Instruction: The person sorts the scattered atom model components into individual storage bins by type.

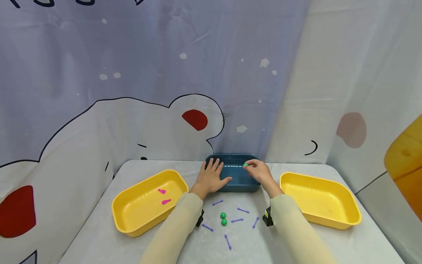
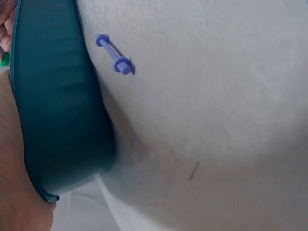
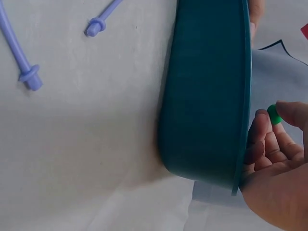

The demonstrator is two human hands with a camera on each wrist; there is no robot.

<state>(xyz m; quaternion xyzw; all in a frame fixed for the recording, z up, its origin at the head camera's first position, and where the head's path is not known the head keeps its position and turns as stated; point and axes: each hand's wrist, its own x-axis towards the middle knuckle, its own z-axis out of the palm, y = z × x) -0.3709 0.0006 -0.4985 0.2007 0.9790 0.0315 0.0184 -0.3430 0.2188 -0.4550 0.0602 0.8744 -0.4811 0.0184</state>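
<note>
1. Pinching a small green ball [image 3: 275, 114], the fingers of the right hand [image 1: 259, 171] hold it between the thumb and fingertips, above the right part of a teal bin [image 1: 239, 188] at the far edge of the desk [image 1: 263, 251].
2. The left hand [image 1: 210, 179] lies at the bin's left end, fingers spread and thumb held out.
3. Two loose green balls [image 1: 224, 222] sit just beside each other on the desk, in front of the teal bin.
4. Six purple rods [image 1: 228, 242] with flanged ends lie scattered around those balls, pointing various ways.
5. To the left stands a left yellow bin [image 1: 146, 224], with two pink pieces [image 1: 166, 201] lying apart inside.
6. A right yellow bin [image 1: 329, 222] stands at an angle beyond the right forearm.
7. Pale sleeves [image 1: 182, 218] cover both forearms, and a printed backdrop [image 1: 132, 47] hangs behind.
</note>
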